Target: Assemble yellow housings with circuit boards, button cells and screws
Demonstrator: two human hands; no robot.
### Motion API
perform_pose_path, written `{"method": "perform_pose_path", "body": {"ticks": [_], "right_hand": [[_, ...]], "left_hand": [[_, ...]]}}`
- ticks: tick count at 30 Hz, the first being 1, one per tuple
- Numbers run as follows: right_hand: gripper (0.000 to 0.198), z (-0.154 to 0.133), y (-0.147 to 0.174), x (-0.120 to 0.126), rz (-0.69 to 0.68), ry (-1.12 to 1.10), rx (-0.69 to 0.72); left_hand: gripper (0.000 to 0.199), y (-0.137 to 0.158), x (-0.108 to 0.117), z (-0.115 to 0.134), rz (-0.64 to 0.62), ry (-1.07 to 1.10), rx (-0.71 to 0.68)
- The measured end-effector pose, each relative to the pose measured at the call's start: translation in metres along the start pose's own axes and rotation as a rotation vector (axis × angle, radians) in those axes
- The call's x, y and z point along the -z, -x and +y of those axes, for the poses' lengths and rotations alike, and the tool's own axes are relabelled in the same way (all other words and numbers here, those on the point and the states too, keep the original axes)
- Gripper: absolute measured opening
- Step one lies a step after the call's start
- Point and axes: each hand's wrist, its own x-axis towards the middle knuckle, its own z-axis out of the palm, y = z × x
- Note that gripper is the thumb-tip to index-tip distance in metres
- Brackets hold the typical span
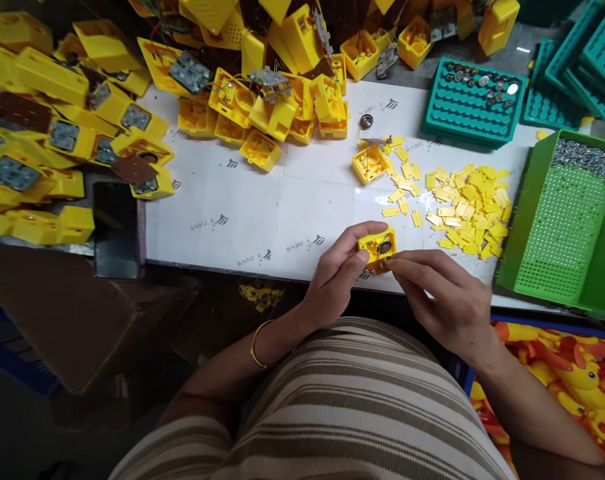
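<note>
**Both hands on 1 small yellow housing at the table's near edge**

The left hand [338, 272] has its fingers curled around a small yellow plastic housing [378, 245], thumb on the near side, other fingers wrapped over the top and far side. The housing sits open side up, with a dark round part visible inside. The right hand [445, 300] meets it from the right: its fingertips are pinched narrow at the housing's lower right corner, touching it. Whether they hold a separate small piece there cannot be told. The housing is held just above the near edge of the white table [262, 207], between the 2 hands.

Just beyond the hands lies a loose heap of small yellow tabs [470, 207], and past its left end stands another open yellow housing [368, 163]. To the right is a green perforated tray [557, 233] with silvery bits at its far end. Farther back sits a teal tray [470, 100] carrying button cells. A large pile of yellow housings [262, 100] with circuit boards fills the far left.
</note>
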Motion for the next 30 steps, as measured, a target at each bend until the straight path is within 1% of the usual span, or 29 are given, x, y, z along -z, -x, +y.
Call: {"method": "perform_pose_path", "body": {"ticks": [5, 10, 13, 16, 19, 23, 28, 30], "right_hand": [[0.028, 0.001, -0.005, 0.001, -0.051, -0.048, -0.080], [0.028, 0.000, -0.005, 0.001, -0.039, -0.066, -0.046], [0.024, 0.001, -0.005, 0.001, -0.046, -0.075, -0.077], [0.024, 0.002, -0.004, -0.001, -0.051, -0.118, -0.101], [0.026, 0.002, -0.002, -0.003, -0.045, -0.154, -0.136], [0.023, 0.001, 0.000, -0.005, -0.028, -0.164, -0.165], [0.020, 0.006, -0.002, -0.007, -0.038, -0.204, -0.158], [0.019, 0.008, -0.004, -0.008, -0.063, -0.231, -0.173]], "left_hand": [[0.033, 0.001, 0.002, -0.003, -0.029, 0.029, 0.044], [0.035, 0.001, 0.001, -0.002, -0.026, 0.063, 0.066], [0.035, 0.001, -0.001, -0.002, -0.046, 0.096, 0.073], [0.041, 0.001, -0.003, -0.002, -0.057, 0.134, 0.091], [0.042, 0.001, -0.005, 0.000, -0.046, 0.126, 0.108], [0.041, 0.000, -0.008, 0.002, -0.052, 0.110, 0.103], [0.041, 0.000, -0.009, 0.002, -0.026, 0.095, 0.131], [0.041, 0.000, -0.009, 0.001, -0.030, 0.080, 0.135]]}}
